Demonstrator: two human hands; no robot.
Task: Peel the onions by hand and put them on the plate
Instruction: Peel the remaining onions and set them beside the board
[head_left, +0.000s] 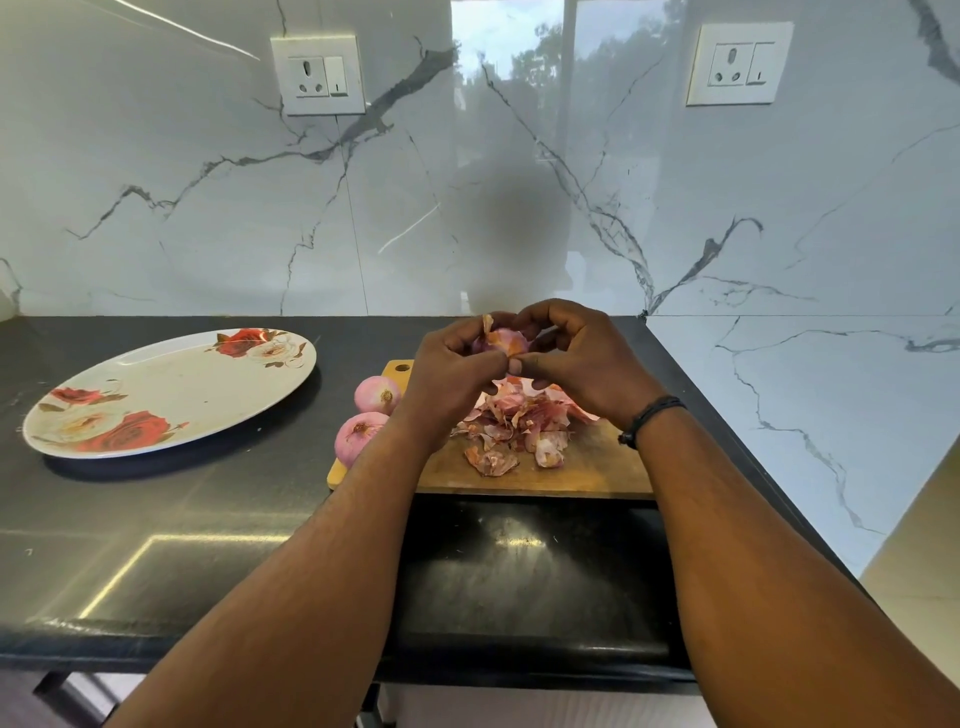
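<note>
Onion (503, 340) sits pinched between left hand (451, 371) and right hand (582, 358).

1 pink onion (501, 340), papery skin half off, sits right between the fingers (524, 319). 2 peeled onions (377, 395) lie below-left of them, floral plate (171, 387) further left, bare.

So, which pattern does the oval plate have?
Red and white roses on a cream plate, shown clearly in the head view.
</note>
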